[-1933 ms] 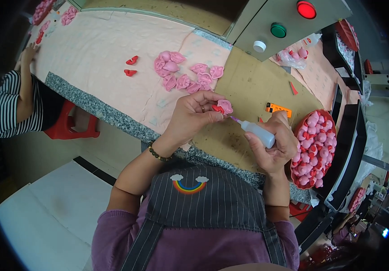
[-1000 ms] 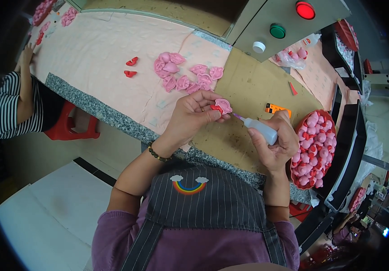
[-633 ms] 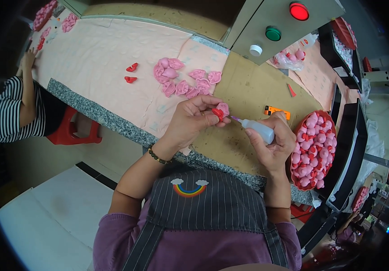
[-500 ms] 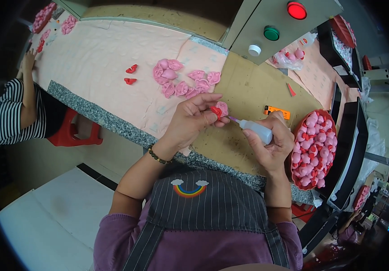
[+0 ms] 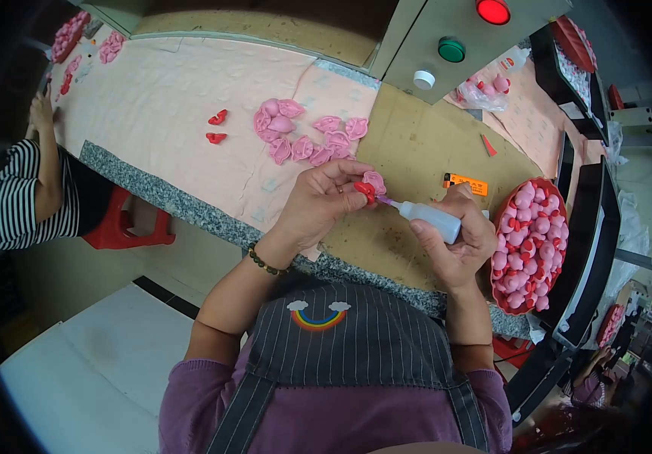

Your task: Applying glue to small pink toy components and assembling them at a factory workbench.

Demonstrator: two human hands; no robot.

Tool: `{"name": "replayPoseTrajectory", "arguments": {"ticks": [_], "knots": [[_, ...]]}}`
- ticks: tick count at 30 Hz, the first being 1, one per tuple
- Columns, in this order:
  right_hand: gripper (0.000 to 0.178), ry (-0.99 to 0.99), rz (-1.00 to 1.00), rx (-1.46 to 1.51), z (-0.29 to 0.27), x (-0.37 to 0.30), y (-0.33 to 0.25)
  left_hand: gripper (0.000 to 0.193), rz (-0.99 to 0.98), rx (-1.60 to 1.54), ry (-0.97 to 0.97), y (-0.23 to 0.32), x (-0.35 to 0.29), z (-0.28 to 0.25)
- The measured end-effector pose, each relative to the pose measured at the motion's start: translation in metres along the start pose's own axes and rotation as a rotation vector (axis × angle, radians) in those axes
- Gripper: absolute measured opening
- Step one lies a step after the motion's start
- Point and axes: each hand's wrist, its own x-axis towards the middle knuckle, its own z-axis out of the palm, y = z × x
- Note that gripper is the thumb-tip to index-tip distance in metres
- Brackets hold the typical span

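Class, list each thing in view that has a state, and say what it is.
Left hand: pinching the pink-and-red piece
Right hand: gripping the squeeze bottle
Squeeze bottle: tilted, nozzle toward the piece
Red button: lit
Green button: apparently unlit
Red basket: full of pieces
Orange item: lying flat

Btl L of bskt

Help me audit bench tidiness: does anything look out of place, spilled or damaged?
Mildly: the flat brown worktop covering looks darkly speckled and smudged, unlike the cleaner pale pink sheet beside it. No obvious spill or breakage stands out.
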Motion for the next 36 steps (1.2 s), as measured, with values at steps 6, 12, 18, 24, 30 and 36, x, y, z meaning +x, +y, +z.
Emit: {"name": "replayPoseTrajectory", "arguments": {"ticks": [6,12,18,24,30,36], "knots": [[0.020,0.002,0.011,-0.014,0.0017,-0.0008,0.0005,0.034,0.008,0.009,-0.007,0.0010,-0.0006,0.0004],[0.020,0.005,0.022,-0.009,0.0024,-0.0012,-0.0001,0.035,-0.004,0.029,-0.005,-0.0016,0.0000,-0.0021],[0.019,-0.003,0.028,-0.031,0.0025,0.0002,-0.0032,0.034,0.004,0.037,-0.015,-0.0011,0.0001,-0.0016],[0.020,-0.014,0.007,-0.036,0.0019,-0.0001,0.0002,0.033,-0.016,0.068,0.002,0.0003,0.0003,-0.0001],[0.020,-0.029,0.021,-0.021,0.0013,-0.0015,0.0023,0.033,-0.015,0.053,-0.004,-0.0009,-0.0004,-0.0018],[0.019,0.064,0.155,0.079,-0.0026,-0.0055,0.0000,0.032,-0.028,0.034,0.005,0.0019,0.0000,0.0019]]}}
